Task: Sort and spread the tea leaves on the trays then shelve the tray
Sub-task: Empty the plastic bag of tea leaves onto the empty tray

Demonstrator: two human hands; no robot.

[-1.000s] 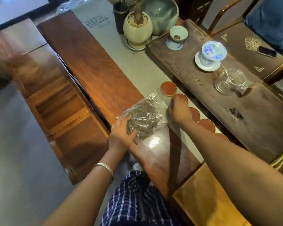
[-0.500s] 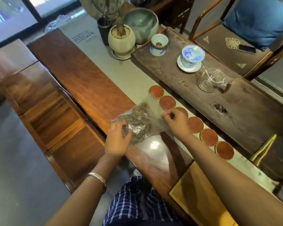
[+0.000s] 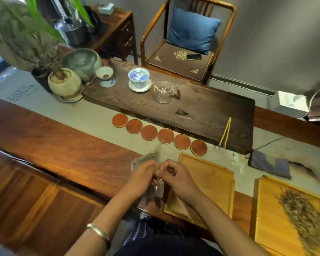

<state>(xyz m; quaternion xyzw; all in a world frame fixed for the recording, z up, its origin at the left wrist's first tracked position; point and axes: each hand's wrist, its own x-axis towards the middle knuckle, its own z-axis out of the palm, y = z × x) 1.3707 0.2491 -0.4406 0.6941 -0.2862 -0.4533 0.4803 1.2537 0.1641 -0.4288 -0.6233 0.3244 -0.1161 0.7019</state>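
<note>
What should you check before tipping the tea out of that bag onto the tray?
1. Both hands hold the bag: ok; left hand and right hand grip the plastic bag.
2. Bag opened: cannot tell; the hands hide its top.
3. Empty tray ready: ok; the bare wooden tray lies right beside the hands.
4. Bag over that tray: not ok; it sits left of it.
5. Other tray already filled: ok; the tea leaves lie on the right tray.
</note>
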